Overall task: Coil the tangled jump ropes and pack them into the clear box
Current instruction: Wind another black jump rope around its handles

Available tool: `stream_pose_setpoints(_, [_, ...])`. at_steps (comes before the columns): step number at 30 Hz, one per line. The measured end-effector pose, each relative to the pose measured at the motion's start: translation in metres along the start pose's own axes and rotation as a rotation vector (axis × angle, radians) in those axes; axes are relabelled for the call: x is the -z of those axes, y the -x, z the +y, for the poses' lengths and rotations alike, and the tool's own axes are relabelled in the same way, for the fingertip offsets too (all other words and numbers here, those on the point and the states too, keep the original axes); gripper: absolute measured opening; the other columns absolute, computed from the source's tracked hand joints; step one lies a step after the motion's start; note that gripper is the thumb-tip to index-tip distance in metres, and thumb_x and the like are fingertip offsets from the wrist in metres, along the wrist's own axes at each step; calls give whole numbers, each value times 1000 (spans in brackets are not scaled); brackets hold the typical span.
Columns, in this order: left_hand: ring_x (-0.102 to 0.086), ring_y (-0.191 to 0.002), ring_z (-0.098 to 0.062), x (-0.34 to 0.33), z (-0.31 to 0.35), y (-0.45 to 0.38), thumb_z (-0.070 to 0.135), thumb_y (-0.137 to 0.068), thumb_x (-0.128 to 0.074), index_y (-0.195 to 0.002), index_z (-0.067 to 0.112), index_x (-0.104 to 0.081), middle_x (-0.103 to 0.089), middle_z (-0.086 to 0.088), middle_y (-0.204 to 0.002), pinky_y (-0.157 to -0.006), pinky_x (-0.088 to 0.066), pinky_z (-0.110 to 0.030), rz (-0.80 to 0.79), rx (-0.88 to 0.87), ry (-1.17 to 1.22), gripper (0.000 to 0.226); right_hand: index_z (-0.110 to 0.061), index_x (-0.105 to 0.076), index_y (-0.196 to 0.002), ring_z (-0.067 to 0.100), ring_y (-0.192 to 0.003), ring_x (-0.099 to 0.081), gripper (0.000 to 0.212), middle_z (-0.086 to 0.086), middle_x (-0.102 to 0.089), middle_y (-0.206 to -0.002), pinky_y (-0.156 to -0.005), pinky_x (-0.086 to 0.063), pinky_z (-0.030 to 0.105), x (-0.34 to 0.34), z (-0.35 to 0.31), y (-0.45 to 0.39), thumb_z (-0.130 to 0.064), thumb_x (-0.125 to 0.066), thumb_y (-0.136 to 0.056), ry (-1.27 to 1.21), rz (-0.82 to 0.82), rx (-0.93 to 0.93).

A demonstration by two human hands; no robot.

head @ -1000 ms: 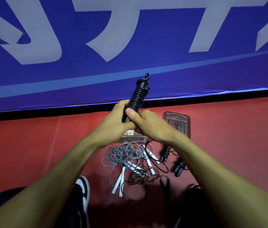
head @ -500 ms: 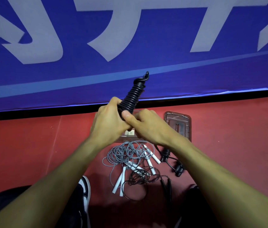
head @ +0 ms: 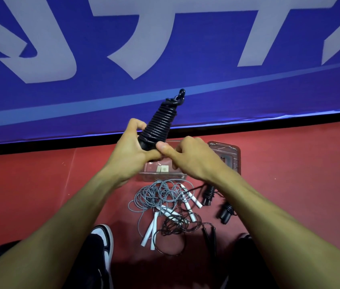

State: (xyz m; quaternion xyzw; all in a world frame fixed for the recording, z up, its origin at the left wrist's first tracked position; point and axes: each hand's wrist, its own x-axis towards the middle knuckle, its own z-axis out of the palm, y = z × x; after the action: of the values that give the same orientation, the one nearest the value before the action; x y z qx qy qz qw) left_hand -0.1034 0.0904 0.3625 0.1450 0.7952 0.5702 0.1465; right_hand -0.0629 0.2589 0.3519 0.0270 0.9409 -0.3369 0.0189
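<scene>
A black jump rope (head: pixel 160 123), wound tightly round its handles into a cone-shaped bundle, points up and to the right in front of me. My left hand (head: pixel 130 152) grips its lower end. My right hand (head: pixel 192 158) pinches the same end with thumb and fingers, touching the left hand. Below my hands the clear box (head: pixel 161 175) stands on the red floor, partly hidden by them. In front of the box lies a tangle of grey rope with white handles (head: pixel 160 197) and thin black rope (head: pixel 175 226).
The box's clear lid (head: pixel 230 155) lies to the right of the box. Two black handles (head: pixel 225 211) lie under my right forearm, two thinner ones (head: pixel 209 236) nearer me. A blue banner wall (head: pixel 165 59) rises behind. My shoe (head: pixel 104 238) is at lower left.
Both hands have shifted slightly left with the bundle, which now tilts more to the right. My right thumb has slid along its lower end.
</scene>
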Motion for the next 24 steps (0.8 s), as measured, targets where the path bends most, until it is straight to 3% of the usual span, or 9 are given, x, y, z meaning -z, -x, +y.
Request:
stream_pose_setpoints(1, [-74,-78,-24,0,1,-1,12,-71,-86,-107,18,-40,-76,-3,-84,-80,-60,-48,30,6,-10,59,-10,-68,-57,14,-55,-61,83,1,-60,-48,-67,-52,36,0,1,0,-79,-34,-89,2,8,-7])
stream_pose_setpoints(4, [-67,-61,-29,1,-2,-4,6,-77,-77,-103,20,-32,-70,-12,-73,-66,-58,-52,82,-51,-125,54,-6,-69,-61,11,-44,-46,75,-2,-44,-41,-57,-41,31,-1,-3,1,-67,-42,-96,-90,5,30])
stream_pose_setpoints(8, [-51,-56,-15,-9,0,-4,5,-87,-68,-109,16,-33,-59,0,-69,-60,-49,-39,92,-67,-255,43,-3,-69,-67,9,-45,-45,67,4,-54,-49,-50,-37,25,-2,-6,0,-58,-47,-99,-159,-5,58])
stream_pose_setpoints(12, [-62,-75,-7,-14,0,-1,8,-88,-63,-120,21,-44,-68,4,-82,-81,-50,-34,-79,-16,-132,39,-3,-71,-70,8,-42,-42,71,-2,-49,-45,-51,-36,26,-2,-6,1,-60,-41,-100,-184,-47,32])
stream_pose_setpoints(17, [-62,-98,-9,-11,-3,-4,46,-87,-42,-117,36,-56,-70,10,-104,-101,-45,-41,-112,85,-67,35,-17,-65,-58,1,-41,-50,66,-4,-57,-44,-54,-37,22,0,1,-3,-50,-35,-106,-315,-70,-47])
stream_pose_setpoints(21, [-57,-118,-11,-6,-1,-4,36,-103,-44,-133,21,-52,-62,4,-127,-109,-41,-41,-112,-13,-261,34,-5,-71,-75,2,-39,-44,64,-4,-57,-47,-52,-34,24,3,7,-4,-47,-36,-107,-395,-144,-62])
stream_pose_setpoints(24, [-47,-131,-12,-3,-2,-4,27,-98,-62,-145,14,-43,-50,1,-140,-114,-34,-32,-82,-55,-405,53,-4,-69,-69,4,-41,-48,70,-2,-59,-48,-54,-36,26,6,10,-6,-60,-41,-101,-324,-93,-87])
